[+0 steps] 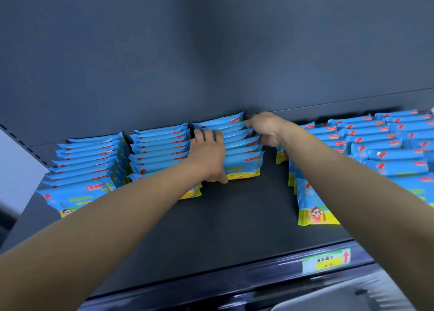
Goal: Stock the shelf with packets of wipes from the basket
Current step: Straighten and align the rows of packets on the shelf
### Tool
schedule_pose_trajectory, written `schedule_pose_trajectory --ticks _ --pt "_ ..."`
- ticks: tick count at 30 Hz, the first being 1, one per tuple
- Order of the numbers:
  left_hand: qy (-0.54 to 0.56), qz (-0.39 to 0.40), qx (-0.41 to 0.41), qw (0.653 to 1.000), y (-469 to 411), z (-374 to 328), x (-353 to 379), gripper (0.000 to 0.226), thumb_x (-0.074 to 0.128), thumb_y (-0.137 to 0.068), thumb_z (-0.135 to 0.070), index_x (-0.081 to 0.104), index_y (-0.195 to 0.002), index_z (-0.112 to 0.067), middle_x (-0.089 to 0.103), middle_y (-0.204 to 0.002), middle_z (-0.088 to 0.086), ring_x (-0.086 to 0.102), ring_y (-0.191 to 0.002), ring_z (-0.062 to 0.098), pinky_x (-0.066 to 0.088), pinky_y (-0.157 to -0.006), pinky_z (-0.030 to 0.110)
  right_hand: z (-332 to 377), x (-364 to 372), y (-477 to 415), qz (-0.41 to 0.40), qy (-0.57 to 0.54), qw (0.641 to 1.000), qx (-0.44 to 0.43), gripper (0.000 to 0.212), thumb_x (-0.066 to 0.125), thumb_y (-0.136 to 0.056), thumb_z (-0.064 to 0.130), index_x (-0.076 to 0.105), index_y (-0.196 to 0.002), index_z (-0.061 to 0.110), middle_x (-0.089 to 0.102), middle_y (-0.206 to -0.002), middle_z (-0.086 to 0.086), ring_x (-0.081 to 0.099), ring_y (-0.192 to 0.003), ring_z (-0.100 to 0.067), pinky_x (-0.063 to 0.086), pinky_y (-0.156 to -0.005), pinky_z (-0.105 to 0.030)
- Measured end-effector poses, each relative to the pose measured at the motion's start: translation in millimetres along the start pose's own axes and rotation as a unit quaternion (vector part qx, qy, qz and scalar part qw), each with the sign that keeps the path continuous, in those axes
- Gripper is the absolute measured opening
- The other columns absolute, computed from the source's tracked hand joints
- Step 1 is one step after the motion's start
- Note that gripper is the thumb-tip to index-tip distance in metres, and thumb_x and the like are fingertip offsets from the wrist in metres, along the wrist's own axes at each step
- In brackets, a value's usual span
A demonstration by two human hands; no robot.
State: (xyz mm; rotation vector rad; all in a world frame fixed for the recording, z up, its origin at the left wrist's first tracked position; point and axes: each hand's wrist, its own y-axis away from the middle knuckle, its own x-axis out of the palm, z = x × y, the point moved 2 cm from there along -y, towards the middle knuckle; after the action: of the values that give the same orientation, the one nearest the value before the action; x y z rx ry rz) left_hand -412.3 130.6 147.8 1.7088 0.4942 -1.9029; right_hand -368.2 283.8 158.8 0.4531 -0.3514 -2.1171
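Head view: left hand (pixel 207 155) and right hand (pixel 265 130) both clasp the middle row of wipes packets (pixel 243 146) on the shelf (pixel 234 216).

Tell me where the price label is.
In the head view, the price label sits on the shelf's front edge at lower right, below the nearest packet.
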Motion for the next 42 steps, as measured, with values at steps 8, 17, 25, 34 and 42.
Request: schedule_pose_trajectory --ticks 8,17,25,34,42 --pt "0.092 0.026 -0.022 0.995 -5.5 4.3 -10.0 0.111 0.078 -0.061 -0.051 0.017 -0.142 -0.006 0.024 -0.138 0.021 0.021 -0.129 0.046 0.034 -0.104 0.043 1.8 0.9 5.2 0.025 -0.114 0.993 0.024 0.029 0.037 -0.099 0.018 0.061 -0.088 0.005 0.069 -0.080 -0.012 0.069 -0.065 -0.025 0.056 -0.054 -0.032" --pt "-0.014 0.092 -0.042 0.995 -6.2 2.1 -12.1 0.128 0.057 -0.061 -0.080 -0.006 -0.148 -0.010 0.002 -0.151 0.024 0.017 -0.134 0.049 0.020 -0.109 0.048 1.0 4.3 3.3 0.008 -0.019 0.999 0.039 0.028 0.043 -0.099 0.023 0.058 -0.115 0.006 0.066 -0.113 -0.013 0.066 -0.096 -0.027 0.055 -0.082 -0.042" --pt "0.115 0.071 -0.032 0.990 -9.1 3.3 -23.8 0.088 0.080 -0.059 -0.049 0.039 -0.124 -0.006 0.028 -0.125 0.015 0.047 -0.083 0.026 0.039 -0.069 0.032 -1.0 -1.8 -0.7 0.029 -0.027 0.997 0.070 0.026 0.045 -0.096 0.031 0.062 -0.091 0.012 0.069 -0.093 -0.008 0.068 -0.084 -0.026 0.055 -0.084 -0.047" --pt "0.122 0.086 -0.018 0.989 -7.1 3.9 -19.3 0.094 0.081 -0.064 -0.040 0.031 -0.133 0.000 0.018 -0.136 0.019 0.045 -0.105 0.030 0.046 -0.076 0.030 -1.5 -4.9 1.7 0.041 -0.028 0.995 0.083 0.027 0.040 -0.100 0.028 0.059 -0.098 0.009 0.068 -0.098 -0.011 0.067 -0.083 -0.026 0.055 -0.073 -0.044" --pt "0.118 0.083 -0.020 0.989 -1.9 0.0 -19.7 0.118 0.075 -0.065 -0.054 0.008 -0.144 0.003 0.004 -0.149 0.026 0.028 -0.130 0.044 0.037 -0.101 0.041 -7.2 1.8 3.4 0.012 0.030 0.999 0.035 0.024 0.052 -0.095 0.014 0.057 -0.114 0.002 0.066 -0.108 -0.013 0.066 -0.086 -0.026 0.056 -0.071 -0.040"
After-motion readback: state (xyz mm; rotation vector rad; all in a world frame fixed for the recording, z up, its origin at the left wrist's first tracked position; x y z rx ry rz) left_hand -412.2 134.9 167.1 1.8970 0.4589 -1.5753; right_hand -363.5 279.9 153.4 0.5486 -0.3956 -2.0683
